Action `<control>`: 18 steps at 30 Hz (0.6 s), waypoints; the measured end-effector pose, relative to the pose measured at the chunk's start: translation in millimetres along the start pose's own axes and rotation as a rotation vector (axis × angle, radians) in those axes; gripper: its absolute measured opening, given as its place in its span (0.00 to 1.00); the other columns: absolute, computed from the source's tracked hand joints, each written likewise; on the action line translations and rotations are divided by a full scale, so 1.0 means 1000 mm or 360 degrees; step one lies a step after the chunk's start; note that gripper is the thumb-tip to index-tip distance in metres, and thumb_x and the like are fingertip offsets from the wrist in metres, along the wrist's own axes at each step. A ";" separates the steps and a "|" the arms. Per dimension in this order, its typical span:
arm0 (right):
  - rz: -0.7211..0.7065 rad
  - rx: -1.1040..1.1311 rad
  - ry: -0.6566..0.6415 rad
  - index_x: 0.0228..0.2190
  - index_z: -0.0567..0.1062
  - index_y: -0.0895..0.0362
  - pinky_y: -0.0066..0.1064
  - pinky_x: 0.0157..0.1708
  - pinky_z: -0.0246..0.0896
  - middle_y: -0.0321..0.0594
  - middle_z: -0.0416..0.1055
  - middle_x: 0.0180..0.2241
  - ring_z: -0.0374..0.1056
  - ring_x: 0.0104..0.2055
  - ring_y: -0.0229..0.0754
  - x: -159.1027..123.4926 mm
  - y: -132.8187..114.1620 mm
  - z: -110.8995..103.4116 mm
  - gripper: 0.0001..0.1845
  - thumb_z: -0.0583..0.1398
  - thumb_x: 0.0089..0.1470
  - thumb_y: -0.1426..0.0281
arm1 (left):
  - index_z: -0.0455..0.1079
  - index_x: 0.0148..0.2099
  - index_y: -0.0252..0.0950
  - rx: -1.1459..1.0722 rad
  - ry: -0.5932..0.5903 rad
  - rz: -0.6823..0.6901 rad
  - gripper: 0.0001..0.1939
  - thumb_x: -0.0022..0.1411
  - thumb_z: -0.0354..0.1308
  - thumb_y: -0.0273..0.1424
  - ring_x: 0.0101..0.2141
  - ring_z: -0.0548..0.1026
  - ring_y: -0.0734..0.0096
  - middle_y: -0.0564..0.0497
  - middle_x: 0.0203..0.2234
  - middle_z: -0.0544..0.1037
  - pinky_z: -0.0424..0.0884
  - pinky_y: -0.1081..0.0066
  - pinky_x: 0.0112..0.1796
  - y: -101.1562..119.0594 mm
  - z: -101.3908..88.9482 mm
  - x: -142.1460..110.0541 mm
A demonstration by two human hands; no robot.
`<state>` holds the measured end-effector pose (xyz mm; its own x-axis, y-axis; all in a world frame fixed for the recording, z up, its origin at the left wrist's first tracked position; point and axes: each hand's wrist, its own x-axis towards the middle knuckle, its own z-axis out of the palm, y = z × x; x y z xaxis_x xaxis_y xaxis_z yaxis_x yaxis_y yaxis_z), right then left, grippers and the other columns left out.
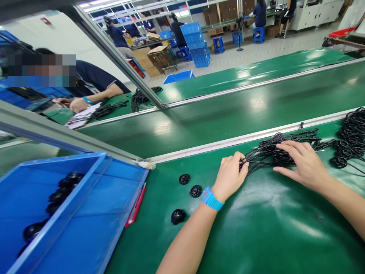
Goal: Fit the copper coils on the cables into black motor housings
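A bundle of black cables (266,152) lies on the green work surface near the metal rail. My left hand (231,173), with a blue band at the wrist, is closed round the bundle's left end. Over the coiled middle of the bundle, my right hand (302,161) has its thumb and fingers spread, the fingertips at the upper coils. Connector ends stick out to the right. Left of my left hand sit two round black parts, an upper one (184,179) and a lower one (195,191), and a black dome-shaped part (178,216).
A blue bin (114,201) holding several black domes stands at left, with a red-handled tool (136,205) beside it. More coiled black cables (353,133) are heaped at the right. Beyond the rail (199,150) runs a green belt (228,110). A co-worker (97,82) sits across.
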<state>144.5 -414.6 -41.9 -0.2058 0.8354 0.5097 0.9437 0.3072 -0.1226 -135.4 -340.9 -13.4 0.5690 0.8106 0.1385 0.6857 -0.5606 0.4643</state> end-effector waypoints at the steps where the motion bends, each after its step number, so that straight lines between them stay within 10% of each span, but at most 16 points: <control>1: -0.0005 -0.0021 -0.0025 0.68 0.62 0.51 0.50 0.55 0.64 0.50 0.70 0.60 0.69 0.53 0.56 0.004 -0.003 0.001 0.41 0.64 0.61 0.49 | 0.67 0.44 0.40 -0.0022 -0.0019 0.0008 0.02 0.71 0.56 0.32 0.32 0.79 0.63 0.56 0.28 0.78 0.72 0.65 0.39 0.001 -0.005 0.003; 10: 0.0078 -0.0245 -0.0079 0.62 0.69 0.55 0.46 0.45 0.58 0.53 0.67 0.63 0.65 0.51 0.59 0.050 -0.025 0.031 0.31 0.61 0.63 0.53 | 0.72 0.48 0.40 0.0149 0.0031 0.0072 0.08 0.69 0.57 0.25 0.38 0.82 0.57 0.49 0.40 0.83 0.72 0.65 0.36 0.034 -0.044 0.019; 13: 0.0100 -0.0265 -0.0042 0.45 0.77 0.54 0.43 0.41 0.52 0.49 0.76 0.49 0.64 0.46 0.54 0.055 -0.020 0.037 0.13 0.58 0.67 0.60 | 0.73 0.47 0.38 0.0430 0.0106 0.0113 0.09 0.70 0.54 0.23 0.37 0.81 0.57 0.46 0.40 0.81 0.73 0.64 0.36 0.048 -0.052 0.019; 18: 0.0250 -0.0339 0.0190 0.38 0.76 0.56 0.42 0.38 0.44 0.48 0.74 0.35 0.61 0.40 0.51 0.062 0.004 0.017 0.14 0.52 0.70 0.65 | 0.71 0.46 0.37 0.0723 0.0204 0.0149 0.09 0.69 0.54 0.20 0.35 0.81 0.60 0.47 0.38 0.78 0.71 0.68 0.29 0.069 -0.052 0.023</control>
<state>131.5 -354.1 -25.3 -0.0327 0.8017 0.5968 0.9973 0.0652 -0.0329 -98.9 -351.9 67.1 0.5970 0.7512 0.2815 0.7792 -0.6264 0.0192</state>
